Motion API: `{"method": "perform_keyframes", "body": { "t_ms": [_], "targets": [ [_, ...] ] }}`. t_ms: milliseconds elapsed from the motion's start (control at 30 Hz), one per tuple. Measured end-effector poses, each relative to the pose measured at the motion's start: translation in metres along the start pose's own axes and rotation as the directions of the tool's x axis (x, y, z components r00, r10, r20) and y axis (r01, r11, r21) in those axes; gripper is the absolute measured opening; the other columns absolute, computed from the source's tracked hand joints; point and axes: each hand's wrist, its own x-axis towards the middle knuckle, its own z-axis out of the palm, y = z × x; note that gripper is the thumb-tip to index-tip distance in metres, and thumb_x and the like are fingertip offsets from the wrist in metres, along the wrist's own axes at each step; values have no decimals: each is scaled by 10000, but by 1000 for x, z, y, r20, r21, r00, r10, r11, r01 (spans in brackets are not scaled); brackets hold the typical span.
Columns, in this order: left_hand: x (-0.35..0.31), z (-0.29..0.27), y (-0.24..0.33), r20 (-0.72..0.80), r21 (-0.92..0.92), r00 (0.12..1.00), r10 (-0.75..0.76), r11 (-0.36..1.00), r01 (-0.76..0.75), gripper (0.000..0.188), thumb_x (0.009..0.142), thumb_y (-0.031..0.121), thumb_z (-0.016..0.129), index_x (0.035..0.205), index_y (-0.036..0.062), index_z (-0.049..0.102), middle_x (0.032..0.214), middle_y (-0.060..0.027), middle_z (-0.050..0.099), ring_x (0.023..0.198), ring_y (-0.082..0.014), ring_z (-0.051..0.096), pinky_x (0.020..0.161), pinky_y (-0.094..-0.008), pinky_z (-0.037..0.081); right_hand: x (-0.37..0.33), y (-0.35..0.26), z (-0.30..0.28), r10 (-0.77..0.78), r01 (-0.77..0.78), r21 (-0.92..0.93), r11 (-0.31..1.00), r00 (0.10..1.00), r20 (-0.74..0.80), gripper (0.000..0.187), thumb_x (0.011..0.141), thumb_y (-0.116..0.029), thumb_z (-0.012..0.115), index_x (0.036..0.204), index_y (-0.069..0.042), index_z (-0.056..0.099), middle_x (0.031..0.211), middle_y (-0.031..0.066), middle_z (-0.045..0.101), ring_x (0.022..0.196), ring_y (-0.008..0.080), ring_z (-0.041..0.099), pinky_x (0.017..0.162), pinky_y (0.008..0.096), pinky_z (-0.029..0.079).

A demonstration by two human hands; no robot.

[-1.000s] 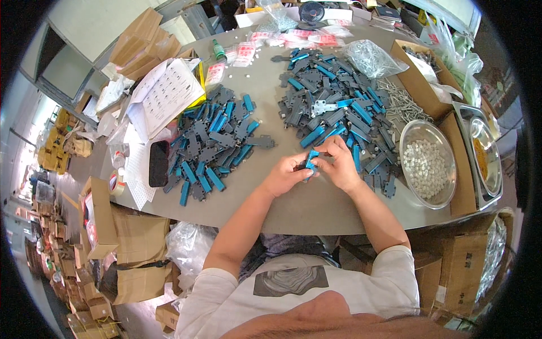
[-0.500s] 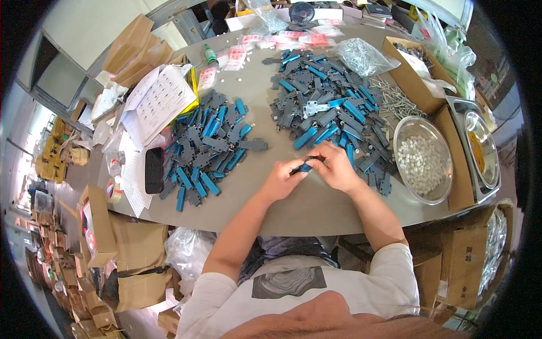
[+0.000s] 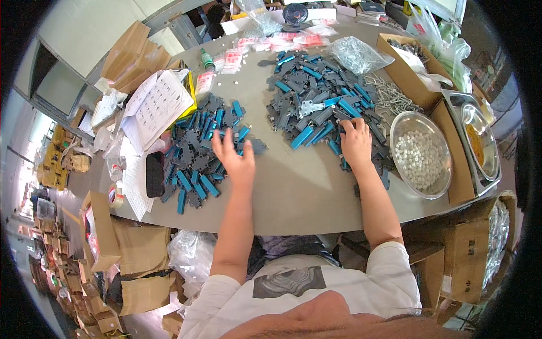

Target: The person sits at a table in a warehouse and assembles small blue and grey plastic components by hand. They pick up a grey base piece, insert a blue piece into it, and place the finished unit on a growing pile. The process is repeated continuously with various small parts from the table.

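My left hand (image 3: 234,161) is over the right edge of the left pile of blue and dark grey plastic and metal pieces (image 3: 197,152). Its fingers are spread, with nothing seen in them. My right hand (image 3: 356,142) reaches into the near right part of a larger pile of similar blue and grey pieces (image 3: 322,85). Its fingers point down and slightly apart, with the tips on the pieces; no piece shows in its grasp. A pale metal bracket-like part (image 3: 311,107) lies on top of this pile.
Right of the large pile are loose screws (image 3: 395,93), a metal bowl (image 3: 398,164) of small white pieces, and a cardboard box (image 3: 454,186). A clear bag (image 3: 358,53) lies behind. At left are a black phone (image 3: 154,174), papers (image 3: 161,101) and a tape roll (image 3: 115,196).
My hands have parted from a small dark blue piece they held together at mid-table. The left moved left to its pile; the right moved right onto the larger pile.
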Motion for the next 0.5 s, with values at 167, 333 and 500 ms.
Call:
{"method": "perform_keyframes", "body": {
  "t_ms": [167, 333, 500],
  "targets": [
    [-18, 19, 30, 374, -60, 909, 183, 983, -174, 407, 786, 82, 657, 1175, 13, 560, 1338, -201, 462, 1225, -407, 429, 1044, -481, 340, 3, -4, 1, -24, 25, 18, 1000, 995, -96, 289, 770, -84, 662, 1045, -126, 585, 1040, 87, 525, 967, 305, 531, 803, 443, 460],
    [-5, 56, 30, 480, 34, 866, 138, 984, -176, 320, 811, 49, 607, 1125, 4, 558, 1227, -212, 551, 1140, -395, 510, 991, -442, 404, 7, -14, -12, -24, 51, 137, 989, 980, -198, 235, 834, -40, 592, 1063, -78, 553, 1046, 119, 535, 986, 334, 519, 823, 438, 431],
    [11, 81, 11, 513, 81, 855, -79, 996, 44, 536, 696, 186, 780, 1123, 9, 509, 1117, -219, 556, 1063, -366, 537, 917, -417, 436, 7, -24, -21, -76, 203, 369, 907, 941, -331, 192, 854, -1, 576, 1043, -14, 547, 1016, 182, 545, 899, 378, 543, 783, 419, 461]
  ]
}}
